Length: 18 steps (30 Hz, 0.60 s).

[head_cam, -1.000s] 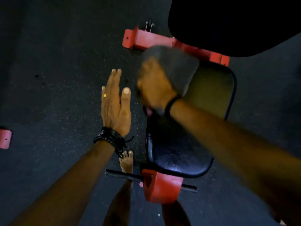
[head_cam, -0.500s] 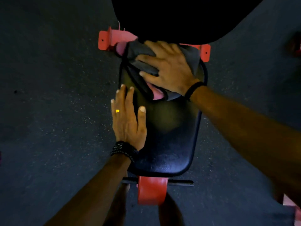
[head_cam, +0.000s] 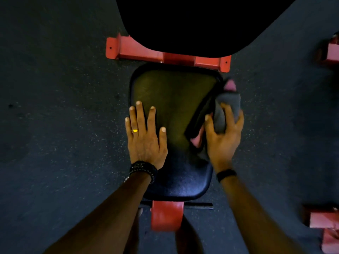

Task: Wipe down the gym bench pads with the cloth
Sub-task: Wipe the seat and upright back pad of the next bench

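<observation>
Nearest, a red frame post [head_cam: 166, 215] w/ a dark crossbar is seen below the seat pad [head_cam: 174, 99], over dark speckled floor [head_cam: 60, 125]. The left hand [head_cam: 145, 136] is laid flat on the pad's left edge, fingers straight and slightly spread; a ring and beaded wristbands are worn. At the pad's right edge the grey cloth [head_cam: 226, 111], pink showing underneath, is gripped by the right hand [head_cam: 222, 138], fingers curled round it, cloth pressed vs. the pad's rim. Beyond, a red crossbeam [head_cam: 139, 51] is seen, then the black back pad [head_cam: 192, 24], approx. touching the top edge of view.
</observation>
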### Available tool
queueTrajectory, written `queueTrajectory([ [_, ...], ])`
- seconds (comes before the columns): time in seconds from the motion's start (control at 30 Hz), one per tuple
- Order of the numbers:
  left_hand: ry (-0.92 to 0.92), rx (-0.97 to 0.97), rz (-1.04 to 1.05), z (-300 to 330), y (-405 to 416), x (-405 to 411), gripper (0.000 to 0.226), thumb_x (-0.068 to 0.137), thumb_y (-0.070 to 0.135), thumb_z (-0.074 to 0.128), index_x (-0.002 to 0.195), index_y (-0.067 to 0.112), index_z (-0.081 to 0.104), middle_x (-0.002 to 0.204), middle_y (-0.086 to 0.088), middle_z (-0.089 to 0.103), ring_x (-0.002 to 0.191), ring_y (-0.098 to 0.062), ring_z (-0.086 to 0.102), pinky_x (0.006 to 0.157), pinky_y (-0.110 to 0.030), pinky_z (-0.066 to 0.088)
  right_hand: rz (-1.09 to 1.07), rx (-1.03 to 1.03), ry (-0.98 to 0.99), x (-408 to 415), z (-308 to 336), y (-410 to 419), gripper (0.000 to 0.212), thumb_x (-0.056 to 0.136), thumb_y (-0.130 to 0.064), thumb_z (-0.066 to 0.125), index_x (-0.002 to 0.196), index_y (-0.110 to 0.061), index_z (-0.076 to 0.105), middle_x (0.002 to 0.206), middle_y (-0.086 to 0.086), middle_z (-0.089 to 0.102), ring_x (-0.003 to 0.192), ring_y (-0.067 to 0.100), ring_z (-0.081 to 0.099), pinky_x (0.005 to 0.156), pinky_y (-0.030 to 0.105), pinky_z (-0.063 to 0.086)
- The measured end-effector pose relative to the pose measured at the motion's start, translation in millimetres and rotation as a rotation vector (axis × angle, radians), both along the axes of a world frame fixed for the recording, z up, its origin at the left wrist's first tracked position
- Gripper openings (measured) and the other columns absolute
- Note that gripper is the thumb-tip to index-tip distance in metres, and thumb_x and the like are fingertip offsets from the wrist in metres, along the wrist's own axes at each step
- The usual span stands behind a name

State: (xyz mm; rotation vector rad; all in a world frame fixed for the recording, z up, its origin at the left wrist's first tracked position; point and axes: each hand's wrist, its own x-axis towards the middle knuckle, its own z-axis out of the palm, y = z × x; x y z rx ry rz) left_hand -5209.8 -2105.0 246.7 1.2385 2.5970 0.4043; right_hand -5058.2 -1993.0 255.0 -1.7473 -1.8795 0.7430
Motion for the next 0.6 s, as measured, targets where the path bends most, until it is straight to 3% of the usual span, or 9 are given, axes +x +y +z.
queueTrajectory([
  [0.07,-0.002,-0.005,0.007,-0.6,-0.3,0.9,0.057,0.100,0.040,0.031,0.151,0.014,0.031,0.163,-0.015,0.012,0.151,-0.033,0.007,0.122,-0.052,0.010,-0.047,-0.060,0.008,15.6,9.4,-52.7,0.061,0.084,-0.057,0.060,0.135,-0.023,0.056,0.147,0.013,0.040,0.127,0.010,0.041,0.102,0.033,0.043],
  [0.13,0.004,-0.003,-0.005,-0.6,-2.6,1.9,0.057,0.100,0.039,0.032,0.151,0.013,0.031,0.163,-0.016,0.012,0.151,-0.033,0.007,0.122,-0.052,0.010,-0.042,-0.051,-0.001,14.0,13.4,-53.0,0.063,0.083,-0.058,0.059,0.134,-0.021,0.057,0.137,0.014,0.048,0.117,0.012,0.048,0.092,0.028,0.044],
  [0.23,-0.012,0.011,-0.011,0.3,-4.0,1.1,0.058,0.099,0.039,0.034,0.151,0.013,0.032,0.163,-0.015,0.012,0.151,-0.034,0.008,0.122,-0.052,0.010,-0.087,-0.069,-0.061,-11.4,7.0,16.2,0.061,0.087,-0.054,0.061,0.138,-0.022,0.055,0.130,0.018,0.052,0.114,0.032,0.056,0.090,0.038,0.048],
  [0.33,-0.092,0.035,-0.012,8.9,-4.3,-1.5,0.059,0.098,0.042,0.032,0.150,0.015,0.034,0.163,-0.013,0.012,0.151,-0.032,0.008,0.122,-0.051,0.009,-0.090,-0.085,-0.069,-22.6,11.5,48.3,0.057,0.092,-0.049,0.062,0.141,-0.023,0.052,0.129,0.019,0.053,0.113,0.038,0.056,0.090,0.047,0.048],
  [0.47,-0.168,0.052,-0.048,36.4,-30.1,-2.0,0.061,0.098,0.045,0.024,0.148,0.015,0.039,0.163,-0.011,0.018,0.151,-0.030,0.013,0.123,-0.049,0.005,-0.046,-0.184,-0.139,8.4,29.1,-35.0,0.056,0.094,-0.046,0.060,0.144,-0.023,0.046,0.126,0.022,0.052,0.108,0.043,0.057,0.084,0.046,0.047],
  [0.6,-0.206,0.074,-0.033,77.9,-79.2,7.5,0.059,0.099,0.046,0.027,0.148,0.016,0.037,0.161,-0.011,0.023,0.150,-0.029,0.017,0.123,-0.050,0.007,-0.143,-0.410,-0.244,25.6,56.0,-105.5,0.059,0.096,-0.046,0.056,0.148,-0.023,0.039,0.129,0.023,0.050,0.111,0.044,0.056,0.088,0.050,0.047],
])
